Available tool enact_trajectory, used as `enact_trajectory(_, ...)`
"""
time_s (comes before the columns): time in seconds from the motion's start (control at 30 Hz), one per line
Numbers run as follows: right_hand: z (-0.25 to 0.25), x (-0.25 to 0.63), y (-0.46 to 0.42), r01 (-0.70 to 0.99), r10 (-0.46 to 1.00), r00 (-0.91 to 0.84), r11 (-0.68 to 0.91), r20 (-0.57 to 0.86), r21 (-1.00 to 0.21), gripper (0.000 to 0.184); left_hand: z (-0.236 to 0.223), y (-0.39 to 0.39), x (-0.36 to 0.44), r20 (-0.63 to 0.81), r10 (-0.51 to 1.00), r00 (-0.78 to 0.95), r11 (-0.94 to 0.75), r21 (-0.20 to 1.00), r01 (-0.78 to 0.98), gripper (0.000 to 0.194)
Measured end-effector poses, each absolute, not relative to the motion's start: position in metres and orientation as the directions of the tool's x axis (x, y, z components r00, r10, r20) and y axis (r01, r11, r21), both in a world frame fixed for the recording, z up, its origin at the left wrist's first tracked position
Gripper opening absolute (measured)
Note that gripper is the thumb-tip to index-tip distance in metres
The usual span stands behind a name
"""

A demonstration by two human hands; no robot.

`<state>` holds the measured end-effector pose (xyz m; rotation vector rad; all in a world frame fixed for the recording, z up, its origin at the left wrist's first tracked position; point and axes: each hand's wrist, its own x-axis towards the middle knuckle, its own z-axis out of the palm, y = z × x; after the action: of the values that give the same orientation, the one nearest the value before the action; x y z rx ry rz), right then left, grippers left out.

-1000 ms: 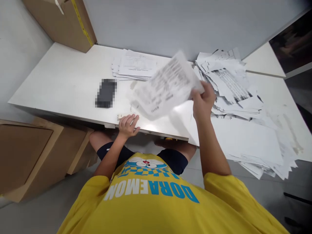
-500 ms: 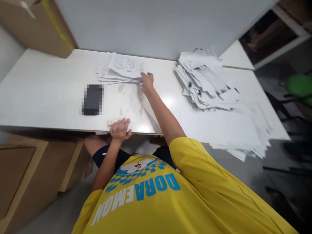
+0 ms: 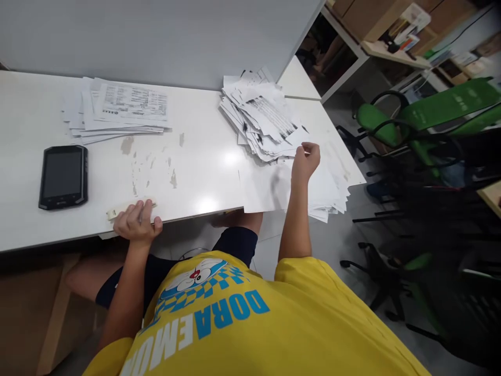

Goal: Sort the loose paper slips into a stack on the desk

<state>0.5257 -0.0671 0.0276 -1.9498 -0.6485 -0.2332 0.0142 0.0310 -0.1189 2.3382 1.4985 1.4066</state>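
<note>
My left hand (image 3: 138, 222) lies at the table's front edge, fingers wrapped over a slim cream-coloured object (image 3: 114, 213) whose kind I cannot make out. My right hand (image 3: 306, 162) is at the right, with thumb and fingers pinched at the edge of a paper sheet by the messy pile of printed papers (image 3: 266, 117). Under and beside that hand are loose white sheets (image 3: 262, 188), fanned out and hanging over the front edge. A neater stack of printed sheets (image 3: 133, 102) lies at the back left, apart from both hands.
A black rugged handheld device (image 3: 64, 177) rests on the white table (image 3: 195, 156) at the left. Brownish marks spot the tabletop. A grey panel (image 3: 156, 36) stands behind. Green chairs (image 3: 376, 125) and black chair bases are on the floor to the right.
My right hand has moved from the left stack over to the messy pile at the right. The view has swung right. My left hand stays on the cream object.
</note>
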Motion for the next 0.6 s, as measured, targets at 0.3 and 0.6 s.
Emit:
enact_trajectory(0.3, 0.041, 0.538, 0.033, 0.845, 0.803, 0.521, -0.437, 0.29, -0.307, 0.05, -0.124, 0.036, 0.012, 0.715, 0.685, 0.139, -0.575, 0.414, 0.705, 0.057)
enact_trajectory(0.6, 0.055, 0.524, 0.028, 0.806, 0.783, 0.585, -0.534, 0.21, -0.254, 0.024, -0.119, 0.036, 0.015, 0.667, 0.737, 0.11, -0.557, 0.507, 0.658, 0.064)
